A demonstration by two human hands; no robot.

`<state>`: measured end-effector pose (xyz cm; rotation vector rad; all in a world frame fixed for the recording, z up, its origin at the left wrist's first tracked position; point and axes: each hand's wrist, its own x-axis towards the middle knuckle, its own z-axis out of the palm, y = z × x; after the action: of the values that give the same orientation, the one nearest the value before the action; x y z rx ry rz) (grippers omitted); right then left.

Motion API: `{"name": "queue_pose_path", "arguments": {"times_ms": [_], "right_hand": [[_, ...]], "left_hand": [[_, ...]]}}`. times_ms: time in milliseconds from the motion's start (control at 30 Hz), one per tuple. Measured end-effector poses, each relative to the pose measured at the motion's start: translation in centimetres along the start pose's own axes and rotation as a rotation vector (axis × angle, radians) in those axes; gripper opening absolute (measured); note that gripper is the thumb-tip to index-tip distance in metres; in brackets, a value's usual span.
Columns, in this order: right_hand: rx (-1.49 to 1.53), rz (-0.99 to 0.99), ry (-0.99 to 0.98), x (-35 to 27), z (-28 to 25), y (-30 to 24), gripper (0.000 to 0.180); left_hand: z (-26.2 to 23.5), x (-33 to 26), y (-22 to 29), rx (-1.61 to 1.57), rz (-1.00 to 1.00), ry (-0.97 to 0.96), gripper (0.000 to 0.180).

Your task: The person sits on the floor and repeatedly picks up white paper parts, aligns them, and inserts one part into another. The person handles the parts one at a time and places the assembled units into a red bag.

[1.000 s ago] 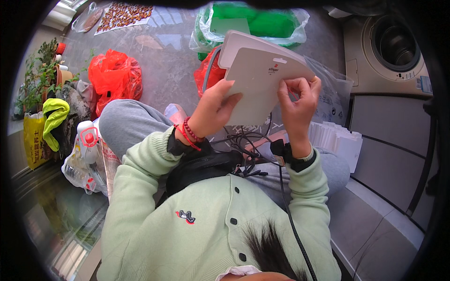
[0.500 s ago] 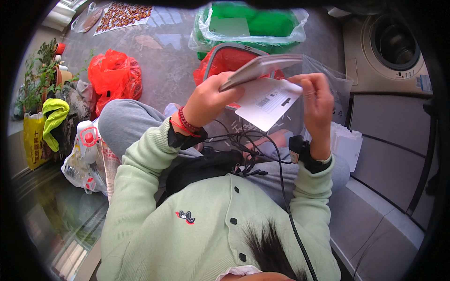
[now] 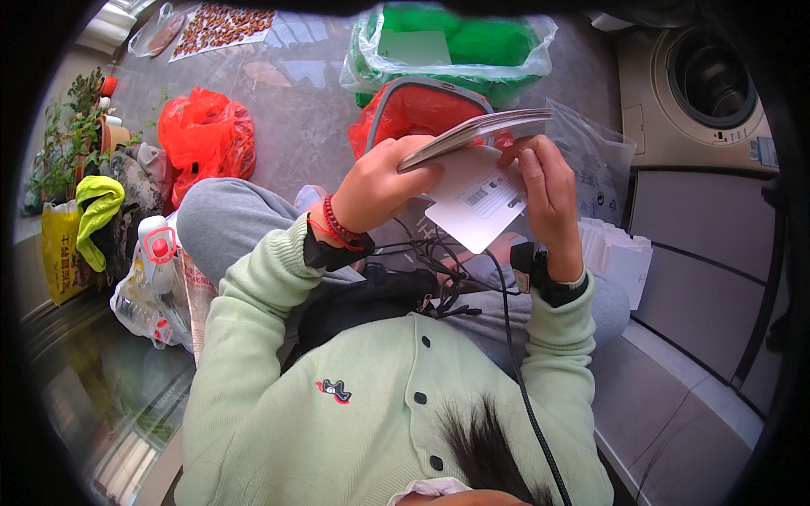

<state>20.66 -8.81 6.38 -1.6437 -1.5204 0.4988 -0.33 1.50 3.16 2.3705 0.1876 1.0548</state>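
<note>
My left hand [image 3: 384, 181] is closed round one end of a thin stack of cards [image 3: 481, 128], which tilts up to the right. Below the stack, a white card [image 3: 477, 215] with rounded corners, a barcode and a dark hang hole hangs at a slant, its left side by my left fingers. At the card's right edge, my right hand [image 3: 547, 190] is closed, its thumb and fingers pinching it near the hole. More white cards [image 3: 614, 257] stand in a row beside my right knee. Black cables [image 3: 447, 253] lie in my lap under the card.
A grey-rimmed bin with a red bag [image 3: 422, 105] stands just beyond my hands, before a green bag-lined container [image 3: 498, 42]. A red plastic bag [image 3: 207, 139], plants [image 3: 72, 139] and a bottle [image 3: 158, 253] are at left; a washing machine [image 3: 645, 110] is at right.
My right hand has moved left and slightly down along the card, its fingers now over the card's right edge. The card has tilted and dropped a little; the stack in my left hand shows its layered edges.
</note>
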Motion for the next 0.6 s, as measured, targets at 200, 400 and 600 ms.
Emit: {"name": "queue_pose_path", "arguments": {"times_ms": [200,400,600], "right_hand": [[-0.003,-0.118,0.014,0.2,0.0,0.1,0.023],[0.065,-0.029,0.106,-0.2,-0.3,0.6,0.027],[0.292,-0.036,0.367,-0.1,-1.1,2.1,0.021]], "left_hand": [[0.0,-0.1,0.0,0.022,-0.003,0.003,0.02],[0.2,-0.5,-0.3,0.013,-0.037,0.004,0.023],[0.0,-1.5,-0.7,0.02,-0.195,0.049,0.031]]}}
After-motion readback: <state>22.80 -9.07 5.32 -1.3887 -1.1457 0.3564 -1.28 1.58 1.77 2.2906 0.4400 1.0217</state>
